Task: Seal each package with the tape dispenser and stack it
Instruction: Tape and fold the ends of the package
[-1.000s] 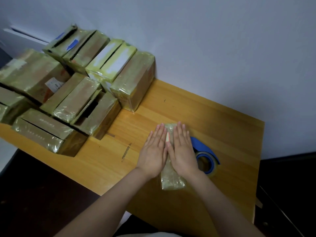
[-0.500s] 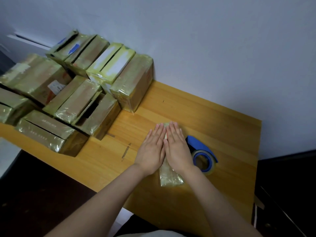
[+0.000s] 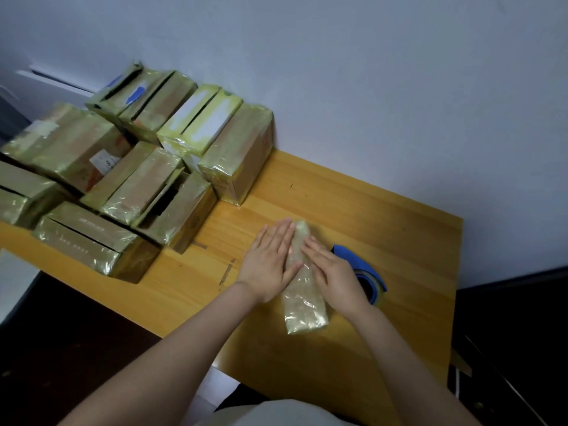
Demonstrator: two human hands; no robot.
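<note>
At the left of the worktop (image 3: 384, 235), the pile of wrapped packages (image 3: 144, 186) sits against the wall (image 3: 368, 87), much as it did half a second ago. Your left hand (image 3: 270, 265) lies flat, fingers straight and together, pressing on the left side of the package (image 3: 304, 305) you are working on. Half a second ago your two hands lay side by side and touching, covering most of its top. Now they have drawn apart, and a strip of shiny wrapping shows between them from the far tip down to the near end. The package lies flat on the worktop, near the front edge and right of the pile. Its long axis runs almost straight away from you, with one short end towards your body and the other towards the wall. Your right hand (image 3: 335, 275) has slid back towards you and to the right. Its fingers are straight and angled in across the package's right side, pressing rather than gripping. Just right of that hand, partly hidden behind it, the blue tape dispenser (image 3: 350, 256) rests on the worktop where it was.
</note>
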